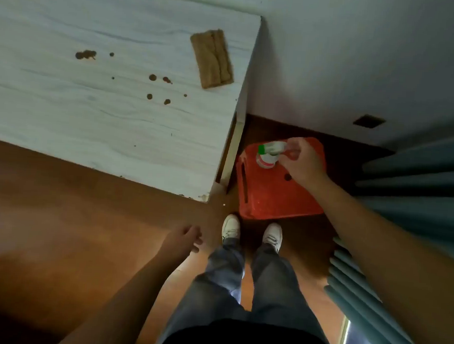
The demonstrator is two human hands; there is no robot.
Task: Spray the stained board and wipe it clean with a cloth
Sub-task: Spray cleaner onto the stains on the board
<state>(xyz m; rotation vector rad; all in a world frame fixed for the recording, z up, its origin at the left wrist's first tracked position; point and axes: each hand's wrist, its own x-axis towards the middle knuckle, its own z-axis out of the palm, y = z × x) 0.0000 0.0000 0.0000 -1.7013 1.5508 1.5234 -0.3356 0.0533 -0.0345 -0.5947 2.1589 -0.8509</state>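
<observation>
Spray bottle (267,158) on stool (277,199), right hand (304,166) gripping it, left hand (183,238) apart

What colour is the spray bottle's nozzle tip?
Green nozzle on the white spray bottle, clearest in the head view.

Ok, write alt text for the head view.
The right hand grips a spray bottle over a red stool; the left hand hangs open. Beside it, a white board bears brown stains and a folded cloth.
</observation>
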